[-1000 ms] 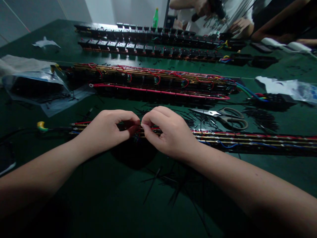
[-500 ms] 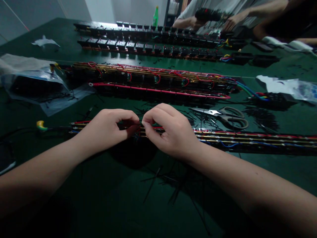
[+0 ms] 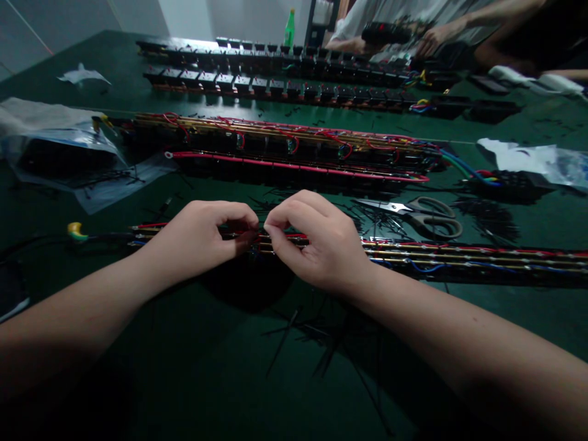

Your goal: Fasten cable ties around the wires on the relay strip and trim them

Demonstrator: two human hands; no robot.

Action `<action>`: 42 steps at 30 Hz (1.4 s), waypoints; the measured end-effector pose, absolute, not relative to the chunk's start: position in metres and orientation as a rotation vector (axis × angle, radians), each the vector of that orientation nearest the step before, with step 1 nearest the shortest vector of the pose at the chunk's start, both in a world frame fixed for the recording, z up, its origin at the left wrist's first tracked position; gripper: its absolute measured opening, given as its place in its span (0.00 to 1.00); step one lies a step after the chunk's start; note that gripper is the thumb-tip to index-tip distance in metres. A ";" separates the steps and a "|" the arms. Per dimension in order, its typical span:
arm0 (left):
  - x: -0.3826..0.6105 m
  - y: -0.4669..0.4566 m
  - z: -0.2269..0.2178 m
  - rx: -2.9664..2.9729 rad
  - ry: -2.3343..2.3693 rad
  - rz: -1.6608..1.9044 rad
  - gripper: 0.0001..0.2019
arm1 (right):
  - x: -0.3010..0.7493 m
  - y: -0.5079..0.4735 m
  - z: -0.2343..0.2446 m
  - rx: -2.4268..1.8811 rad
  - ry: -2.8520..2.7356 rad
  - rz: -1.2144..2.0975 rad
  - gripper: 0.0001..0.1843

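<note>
A long black strip of sockets (image 3: 459, 260) with brass bars and red and blue wires lies across the green table in front of me. My left hand (image 3: 202, 239) and my right hand (image 3: 316, 242) rest on its middle, fingers curled and pinched together almost tip to tip. What the fingertips pinch is too small and dark to make out. Loose black cable ties (image 3: 316, 343) lie scattered just below my hands.
Scissors (image 3: 422, 217) lie right of my hands. A second wired strip (image 3: 294, 153) lies beyond, and two more rows of sockets (image 3: 275, 86) farther back. Plastic bags (image 3: 59, 153) sit at left and right (image 3: 533, 159). Another person's hands (image 3: 390, 33) work at the far edge, near a green bottle (image 3: 289, 30).
My hands have stayed on the same spot of the strip, with only slight finger shifts. The other person's hands and tool at the far edge have moved.
</note>
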State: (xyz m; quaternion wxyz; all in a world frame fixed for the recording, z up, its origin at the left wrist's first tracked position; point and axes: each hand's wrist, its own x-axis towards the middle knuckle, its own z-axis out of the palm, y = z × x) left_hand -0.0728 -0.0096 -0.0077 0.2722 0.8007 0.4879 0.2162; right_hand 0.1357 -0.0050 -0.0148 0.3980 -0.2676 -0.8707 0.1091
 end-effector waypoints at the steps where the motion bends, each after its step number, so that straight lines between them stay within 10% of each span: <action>1: -0.073 -0.010 -0.008 2.153 1.312 0.582 0.07 | 0.136 -0.005 -0.015 -0.679 -2.202 0.276 0.07; 42: -0.076 -0.004 -0.013 1.918 1.390 0.678 0.07 | 0.133 0.004 -0.018 -0.982 -2.478 0.669 0.10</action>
